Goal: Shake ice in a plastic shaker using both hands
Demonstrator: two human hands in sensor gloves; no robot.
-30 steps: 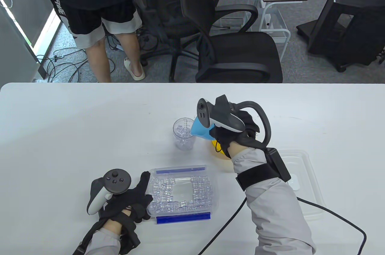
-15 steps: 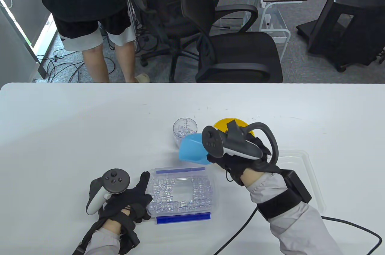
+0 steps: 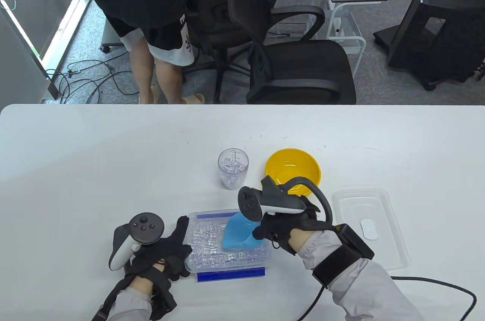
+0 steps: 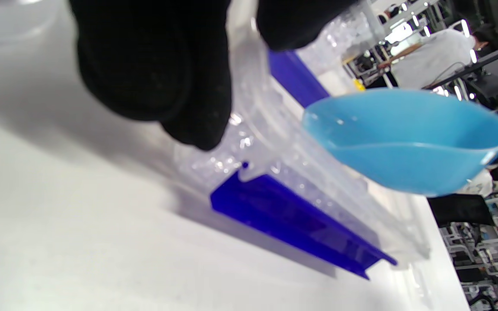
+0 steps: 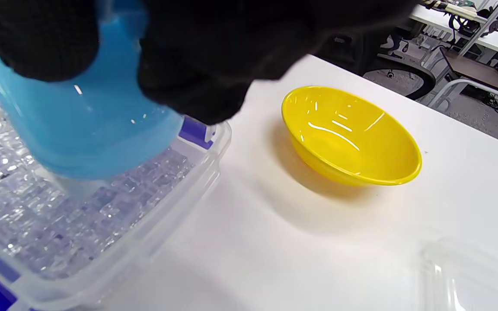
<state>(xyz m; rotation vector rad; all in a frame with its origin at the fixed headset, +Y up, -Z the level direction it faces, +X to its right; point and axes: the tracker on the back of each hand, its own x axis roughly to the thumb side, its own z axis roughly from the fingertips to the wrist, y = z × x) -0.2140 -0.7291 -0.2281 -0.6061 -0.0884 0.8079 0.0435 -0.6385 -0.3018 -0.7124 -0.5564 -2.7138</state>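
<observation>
While the shaker (image 3: 233,168) stands upright on the white surface (image 3: 94,169), partly filled with ice and well short of its rim, the table view shows the right hand (image 3: 288,224) holding a blue scoop (image 3: 238,234) over the ice box (image 3: 227,243), at about 6 o'clock from the shaker. The yellow bowl (image 3: 293,171) sits just beside the shaker at its 3 o'clock, and a clear lid (image 3: 373,230) lies at the bowl's 4 o'clock. The left hand (image 3: 161,254) rests against the box's 9 o'clock wall, fingers laid along it. The step in hand appears to be loading ice; shaking has not begun.

Left wrist view: gloved fingers (image 4: 154,73) press on the box's clear rim, one on each side of it, steadying the box. The scoop (image 4: 404,138) hangs above the ice with its bowl showing no ice in it, a detail the table view cannot resolve. A blue clip (image 4: 292,216) runs along the box's near edge.

Right wrist view: fingers (image 5: 197,52) wrap the scoop's handle end, with its blue bowl (image 5: 84,129) low over the cubes (image 5: 37,207); whether it touches them cannot be told. Only this view shows the yellow bowl (image 5: 352,138) to be empty.

The next move probably calls for driving the scoop into the cubes, lifting it level, and carrying it toward 12 o'clock to tip into the shaker's narrow mouth. No shaker cap is visible in any view.
</observation>
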